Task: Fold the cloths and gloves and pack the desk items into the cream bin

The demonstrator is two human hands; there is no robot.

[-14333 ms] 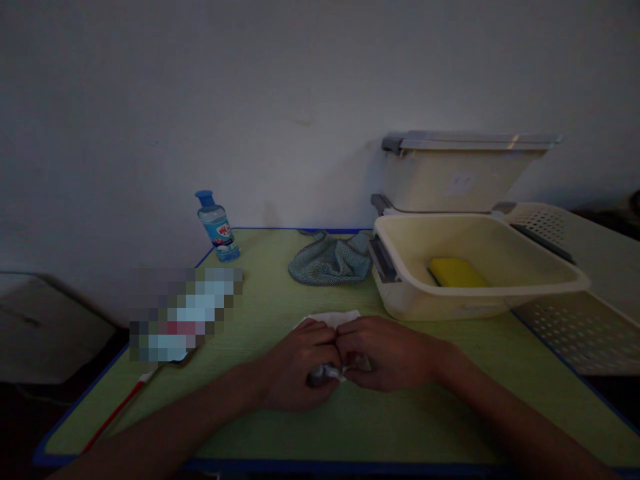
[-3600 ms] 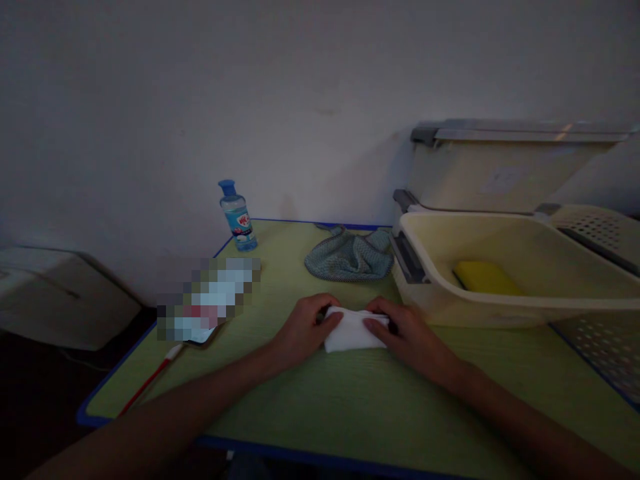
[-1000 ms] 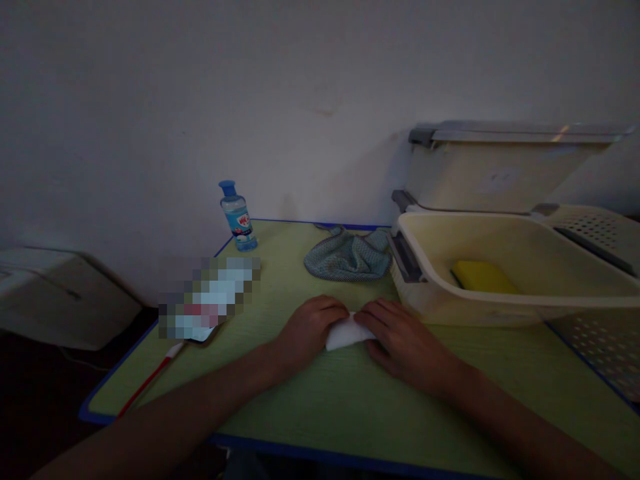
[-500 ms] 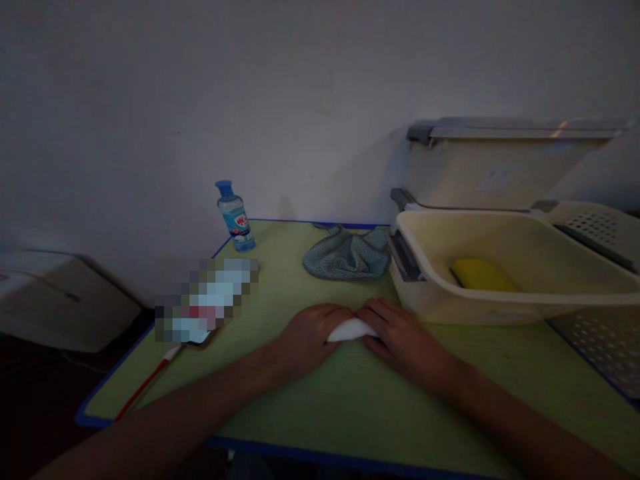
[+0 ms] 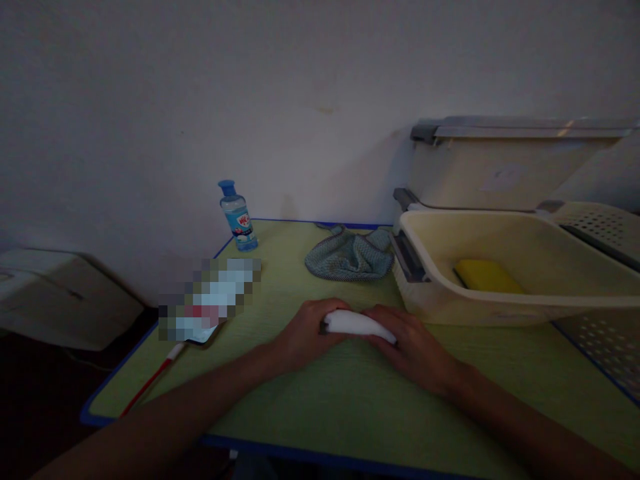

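Between my hands is a white, smooth, slightly bowed object (image 5: 361,325), longer than it is thick, whose exact kind I cannot make out. My left hand (image 5: 309,335) grips its left end, thumb below and fingers behind, beside a small dark patch. The right end rests in my right hand (image 5: 413,343), with the thumb along the lower side and the fingers over the top. Both hands are just above or on the green tabletop (image 5: 320,407); whether they touch it is unclear.
A grey-blue mesh cloth (image 5: 350,257) lies behind my hands. To the right stands an open cream bin (image 5: 435,310) holding a yellow sponge (image 5: 487,275). A blue bottle (image 5: 240,220) stands at the back left, near a pixelated phone (image 5: 215,297) with a red cable (image 5: 147,385).
More of the white object shows now, as my fingers have shifted off its top and my hands have spread slightly apart. The view has moved a little.
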